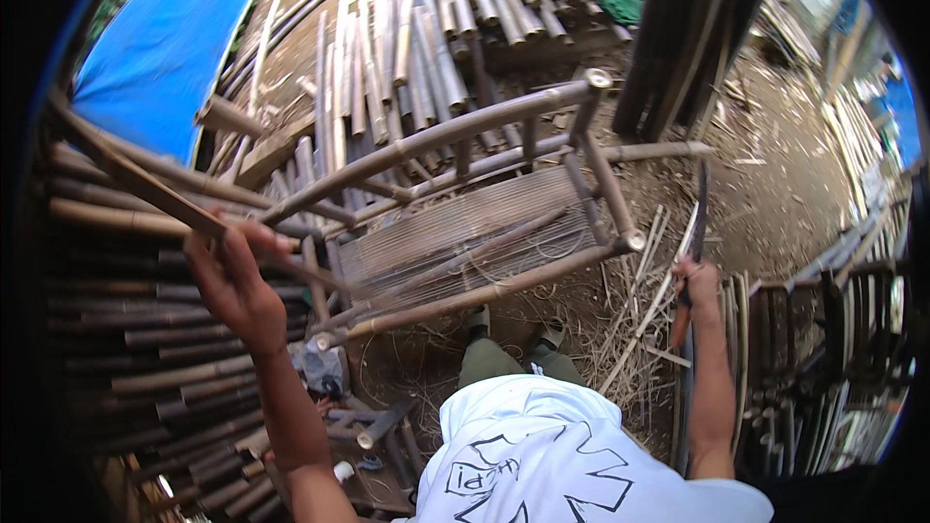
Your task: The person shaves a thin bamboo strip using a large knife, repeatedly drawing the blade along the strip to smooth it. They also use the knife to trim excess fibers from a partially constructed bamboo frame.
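My left hand [237, 276] is raised at the left, its fingers closed around a long bamboo strip [145, 179] that slants toward the upper left; motion blurs it a little. At the right, my right hand [699, 283] grips a machete [703, 196], its dark blade pointing up and its brown handle end showing below my fist. Between my hands stands a bamboo bench [455, 305] with a seat of thin slats. A bamboo piece [504, 237] lies across that seat.
Stacked bamboo poles [184, 368] fill the left side, and cut bamboo lengths [417, 68] lie beyond the bench. A dark post [693, 39] rises at upper right. Bamboo offcuts [639, 315] litter the ground. A blue tarp [174, 39] hangs at upper left.
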Tool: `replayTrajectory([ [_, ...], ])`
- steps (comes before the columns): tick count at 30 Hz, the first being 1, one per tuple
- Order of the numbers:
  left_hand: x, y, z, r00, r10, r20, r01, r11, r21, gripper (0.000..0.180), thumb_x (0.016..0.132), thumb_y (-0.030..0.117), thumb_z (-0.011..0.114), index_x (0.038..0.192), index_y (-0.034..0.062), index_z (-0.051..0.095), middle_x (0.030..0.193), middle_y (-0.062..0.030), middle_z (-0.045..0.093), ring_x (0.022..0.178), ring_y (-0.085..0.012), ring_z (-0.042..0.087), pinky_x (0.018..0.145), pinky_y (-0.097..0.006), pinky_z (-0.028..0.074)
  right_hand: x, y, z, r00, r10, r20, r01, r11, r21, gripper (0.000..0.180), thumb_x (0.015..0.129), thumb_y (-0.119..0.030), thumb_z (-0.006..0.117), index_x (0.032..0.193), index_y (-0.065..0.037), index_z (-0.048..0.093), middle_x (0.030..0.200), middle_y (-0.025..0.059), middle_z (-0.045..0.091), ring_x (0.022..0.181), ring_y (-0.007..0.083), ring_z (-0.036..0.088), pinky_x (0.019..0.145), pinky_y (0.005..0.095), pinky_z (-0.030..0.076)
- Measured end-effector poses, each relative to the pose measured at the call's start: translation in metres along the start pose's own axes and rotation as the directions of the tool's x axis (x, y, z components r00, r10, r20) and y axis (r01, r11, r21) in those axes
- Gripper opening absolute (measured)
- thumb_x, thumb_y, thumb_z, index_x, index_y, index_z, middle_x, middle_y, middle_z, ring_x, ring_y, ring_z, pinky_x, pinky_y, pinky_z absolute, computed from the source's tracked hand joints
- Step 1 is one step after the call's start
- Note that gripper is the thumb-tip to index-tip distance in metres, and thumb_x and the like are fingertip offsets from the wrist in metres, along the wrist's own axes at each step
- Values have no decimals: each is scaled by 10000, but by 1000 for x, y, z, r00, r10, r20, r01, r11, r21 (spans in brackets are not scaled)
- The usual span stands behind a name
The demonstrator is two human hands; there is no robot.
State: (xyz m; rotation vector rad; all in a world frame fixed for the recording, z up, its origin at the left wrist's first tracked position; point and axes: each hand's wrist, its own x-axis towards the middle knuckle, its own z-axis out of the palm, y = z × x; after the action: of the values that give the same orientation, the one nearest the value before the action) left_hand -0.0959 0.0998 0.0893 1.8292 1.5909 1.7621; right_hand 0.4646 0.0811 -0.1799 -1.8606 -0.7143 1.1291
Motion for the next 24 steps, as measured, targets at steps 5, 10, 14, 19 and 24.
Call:
replayTrajectory([
  [5, 7, -71, -26, 925, -342, -165, 199, 807, -556, 326, 1036, 201, 448, 1352, 146, 389, 1012, -141, 662, 902, -280, 689, 784, -434, 608, -28, 17, 131, 958, 207, 197, -218, 975, 32, 342, 919, -344, 654, 990, -21, 566, 785, 125, 698, 425, 106, 528, 373, 266, 439],
  [10, -43, -211, 3, 677, -720, -150, 314, 468, -826, 109, 1031, 220, 455, 1104, 154, 502, 926, -113, 694, 876, -266, 702, 787, -454, 609, 21, 0, 205, 993, 102, -66, -74, 938, 339, 529, 928, -478, 622, 1017, 43, 642, 898, 153, 711, 445, 109, 537, 370, 260, 441],
  [14, -108, -339, 52, 363, -932, 8, 352, 129, -927, 92, 1030, 191, 441, 1112, 150, 439, 963, -133, 648, 875, -317, 693, 772, -483, 610, 80, -36, 218, 922, 73, -379, 102, 900, 423, 272, 921, -332, 679, 915, -68, 618, 708, 26, 589, 501, 109, 535, 429, 247, 444],
  [19, -171, -467, 128, -93, -981, 173, 653, -191, -733, 212, 1014, 173, 476, 1139, 35, 376, 1061, -183, 585, 943, -348, 671, 772, -508, 612, 132, -50, 232, 877, -98, -471, 298, 879, 373, 258, 924, -277, 690, 941, -46, 577, 767, 33, 563, 561, 109, 517, 471, 232, 458],
  [24, -177, -549, 157, -191, -956, 225, 807, -283, -519, 311, 991, 179, 525, 1110, -74, 388, 1051, -250, 587, 850, -382, 695, 727, -505, 625, 130, -72, 309, 867, -220, -448, 369, 887, 278, 285, 924, -284, 695, 973, -32, 573, 790, 29, 545, 630, 114, 520, 559, 229, 456],
])
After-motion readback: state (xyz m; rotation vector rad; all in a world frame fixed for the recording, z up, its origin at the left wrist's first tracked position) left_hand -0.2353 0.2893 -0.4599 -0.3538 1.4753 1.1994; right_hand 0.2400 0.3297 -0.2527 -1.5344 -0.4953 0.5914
